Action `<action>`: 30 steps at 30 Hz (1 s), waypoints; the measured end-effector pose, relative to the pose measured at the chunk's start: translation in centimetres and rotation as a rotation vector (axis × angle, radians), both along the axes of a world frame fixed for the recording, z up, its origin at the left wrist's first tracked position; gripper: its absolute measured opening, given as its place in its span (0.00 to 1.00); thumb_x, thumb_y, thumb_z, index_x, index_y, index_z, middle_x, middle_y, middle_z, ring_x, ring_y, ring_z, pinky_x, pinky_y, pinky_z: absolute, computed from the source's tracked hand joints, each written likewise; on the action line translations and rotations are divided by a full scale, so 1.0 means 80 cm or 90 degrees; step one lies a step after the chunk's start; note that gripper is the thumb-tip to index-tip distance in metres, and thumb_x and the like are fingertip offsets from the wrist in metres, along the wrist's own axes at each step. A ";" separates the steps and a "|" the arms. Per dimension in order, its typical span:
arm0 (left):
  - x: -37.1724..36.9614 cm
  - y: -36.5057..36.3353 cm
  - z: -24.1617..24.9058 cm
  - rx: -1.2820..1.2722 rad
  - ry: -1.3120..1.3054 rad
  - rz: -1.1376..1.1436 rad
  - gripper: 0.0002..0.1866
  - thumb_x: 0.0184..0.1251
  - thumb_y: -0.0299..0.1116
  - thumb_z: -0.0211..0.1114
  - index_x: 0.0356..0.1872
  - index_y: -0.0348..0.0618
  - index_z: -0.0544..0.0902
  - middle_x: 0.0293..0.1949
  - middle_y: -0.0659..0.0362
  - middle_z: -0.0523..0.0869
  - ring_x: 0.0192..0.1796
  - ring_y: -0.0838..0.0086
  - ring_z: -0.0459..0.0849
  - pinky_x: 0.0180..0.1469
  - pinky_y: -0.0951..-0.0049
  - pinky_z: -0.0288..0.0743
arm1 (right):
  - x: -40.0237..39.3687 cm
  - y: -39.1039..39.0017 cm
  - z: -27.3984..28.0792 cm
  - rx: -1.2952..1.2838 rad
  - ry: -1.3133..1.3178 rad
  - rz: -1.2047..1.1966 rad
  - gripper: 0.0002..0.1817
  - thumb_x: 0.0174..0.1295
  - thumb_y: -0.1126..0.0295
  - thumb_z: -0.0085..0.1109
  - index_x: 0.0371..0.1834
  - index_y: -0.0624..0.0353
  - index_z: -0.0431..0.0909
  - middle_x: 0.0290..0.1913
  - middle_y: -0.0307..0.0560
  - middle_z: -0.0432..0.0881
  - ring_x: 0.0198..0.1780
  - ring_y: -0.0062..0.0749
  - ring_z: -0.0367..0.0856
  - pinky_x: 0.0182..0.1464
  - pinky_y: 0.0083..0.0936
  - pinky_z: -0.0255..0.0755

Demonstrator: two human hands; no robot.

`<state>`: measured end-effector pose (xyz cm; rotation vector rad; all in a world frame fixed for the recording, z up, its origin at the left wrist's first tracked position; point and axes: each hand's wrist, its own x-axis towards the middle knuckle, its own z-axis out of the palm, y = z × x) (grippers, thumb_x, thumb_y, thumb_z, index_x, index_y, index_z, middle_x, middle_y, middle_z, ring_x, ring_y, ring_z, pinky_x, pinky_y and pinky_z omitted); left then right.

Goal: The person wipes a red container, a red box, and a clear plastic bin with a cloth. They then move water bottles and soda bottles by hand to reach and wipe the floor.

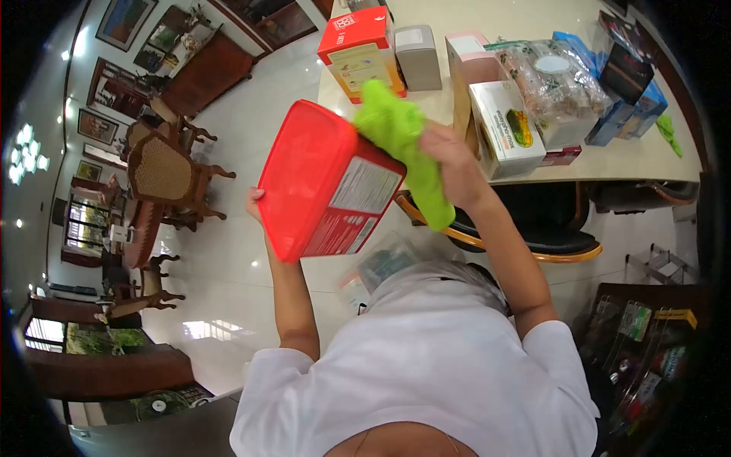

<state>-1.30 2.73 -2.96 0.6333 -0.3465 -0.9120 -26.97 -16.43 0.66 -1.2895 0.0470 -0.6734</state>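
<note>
Currently, the left hand (256,202) grips the far edge of the tilted red container (301,183), raised before the body, while the right hand (457,164) is closed on a green cloth (392,122) touching the container's side.

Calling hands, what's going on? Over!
Left hand holding red tub, tilted. Right hand gripping green cloth at tub's edge. Nothing seen in the way.

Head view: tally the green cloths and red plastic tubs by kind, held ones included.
Green cloths: 2 (held cloth in the right hand, loose cloth on the table)
Red plastic tubs: 1 (red tub in the left hand)
Total: 3
</note>
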 end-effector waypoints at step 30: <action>0.116 -0.330 0.058 0.376 -0.553 0.150 0.37 0.54 0.55 0.66 0.59 0.37 0.71 0.56 0.46 0.76 0.58 0.60 0.74 0.59 0.57 0.66 | 0.026 0.008 0.018 -0.121 0.217 -0.188 0.22 0.71 0.54 0.37 0.53 0.60 0.72 0.51 0.49 0.77 0.53 0.39 0.73 0.56 0.36 0.64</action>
